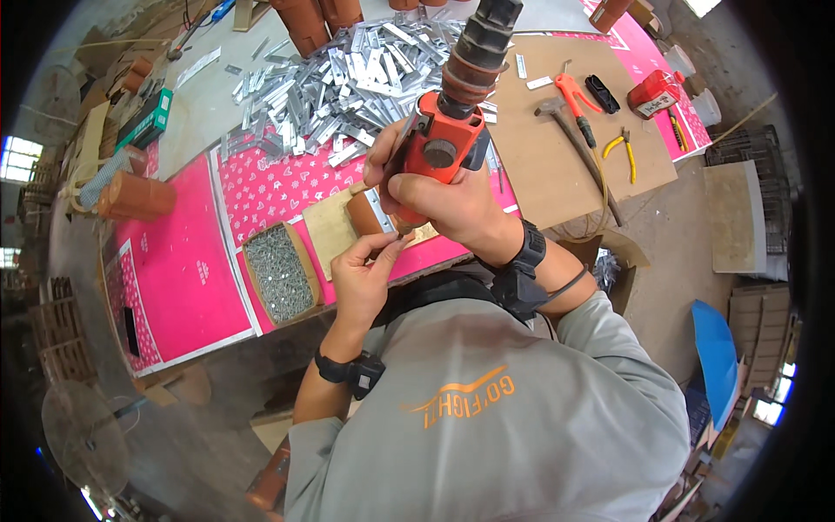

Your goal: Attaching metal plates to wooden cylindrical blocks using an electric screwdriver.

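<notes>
My right hand (452,204) is wrapped round a red power drill (444,139), which is held over the table's near edge. Below it, a brown piece (361,215) with a silver metal strip (379,210) along its side lies on a pale wooden board (323,228). My left hand (361,271) is at the near end of that piece, thumb and fingertips pinched together under the drill. What they hold is too small to make out. An open cardboard box of small screws (280,270) stands to the left of the board.
A heap of flat silver metal strips (348,83) covers the back middle. Brown tapered pieces (139,196) stand at left and back. On the right lie a hammer (574,143), yellow-handled pliers (624,157), a red-handled tool (574,94) and a red bottle (654,94).
</notes>
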`<state>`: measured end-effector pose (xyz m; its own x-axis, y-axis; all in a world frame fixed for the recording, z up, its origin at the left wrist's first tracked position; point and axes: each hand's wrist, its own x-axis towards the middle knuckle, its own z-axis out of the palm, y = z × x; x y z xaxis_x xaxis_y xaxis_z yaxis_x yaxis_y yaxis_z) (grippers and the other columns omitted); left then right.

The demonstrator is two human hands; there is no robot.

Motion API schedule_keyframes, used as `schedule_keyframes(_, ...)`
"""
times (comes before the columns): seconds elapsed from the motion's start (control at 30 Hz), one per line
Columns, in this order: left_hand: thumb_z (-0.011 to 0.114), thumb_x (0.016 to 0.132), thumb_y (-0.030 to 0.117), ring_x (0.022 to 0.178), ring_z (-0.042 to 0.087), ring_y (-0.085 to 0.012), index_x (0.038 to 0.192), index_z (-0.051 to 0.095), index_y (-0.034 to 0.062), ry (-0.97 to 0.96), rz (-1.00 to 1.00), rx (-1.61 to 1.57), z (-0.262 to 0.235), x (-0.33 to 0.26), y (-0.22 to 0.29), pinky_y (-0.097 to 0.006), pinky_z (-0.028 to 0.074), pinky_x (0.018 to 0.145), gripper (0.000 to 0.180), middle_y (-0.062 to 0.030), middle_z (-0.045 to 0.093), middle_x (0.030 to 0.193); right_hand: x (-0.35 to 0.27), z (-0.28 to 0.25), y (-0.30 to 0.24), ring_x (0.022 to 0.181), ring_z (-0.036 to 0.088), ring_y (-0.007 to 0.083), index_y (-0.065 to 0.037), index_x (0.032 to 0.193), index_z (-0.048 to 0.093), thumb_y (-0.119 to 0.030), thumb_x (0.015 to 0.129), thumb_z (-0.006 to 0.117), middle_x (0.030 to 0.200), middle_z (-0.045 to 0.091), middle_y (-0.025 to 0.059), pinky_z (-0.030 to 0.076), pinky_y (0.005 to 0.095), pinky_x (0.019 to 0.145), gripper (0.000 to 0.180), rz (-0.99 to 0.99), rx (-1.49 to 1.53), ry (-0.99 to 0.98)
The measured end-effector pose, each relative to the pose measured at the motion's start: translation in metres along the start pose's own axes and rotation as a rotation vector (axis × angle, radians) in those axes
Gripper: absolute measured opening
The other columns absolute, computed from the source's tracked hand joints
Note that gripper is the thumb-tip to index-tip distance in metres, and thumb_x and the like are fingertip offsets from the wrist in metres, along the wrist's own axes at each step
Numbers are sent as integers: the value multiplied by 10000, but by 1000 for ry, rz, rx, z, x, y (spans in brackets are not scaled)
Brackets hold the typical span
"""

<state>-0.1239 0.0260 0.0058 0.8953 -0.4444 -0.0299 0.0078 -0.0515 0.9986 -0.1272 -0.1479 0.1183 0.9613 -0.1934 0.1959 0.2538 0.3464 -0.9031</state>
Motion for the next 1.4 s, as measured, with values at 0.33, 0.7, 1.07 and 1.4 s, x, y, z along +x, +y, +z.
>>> schedule_keyframes(0.33,745,858,11,731,543,-54,922,702,-24,57,115,143,0,-5,-6,-208,445,661,84,-3,657,833,-5,2,9,666,618,142,18,995,562,57,774,538,899,635,114,518,285,584,225,-53,13,-5)
schedule_keyframes(0.7,778,826,16,719,572,-78,922,714,1,90,106,109,7,-7,-13,-227,469,660,117,-24,664,834,-10,1,10,687,614,150,14,1017,561,92,774,522,913,633,130,524,291,586,258,-55,-14,-32)
schedule_keyframes(1.07,808,767,1,822,616,-157,898,724,14,147,202,147,8,-3,-10,-279,517,746,156,-61,650,872,-9,2,9,687,608,148,16,1016,553,73,774,523,907,629,128,527,287,593,250,7,35,-23)
schedule_keyframes(1.4,824,749,98,1219,478,-283,868,768,62,226,314,458,2,18,-15,-385,429,992,136,-87,610,1235,2,1,30,799,648,116,15,960,626,35,735,626,871,680,64,546,291,729,225,-101,-150,16)
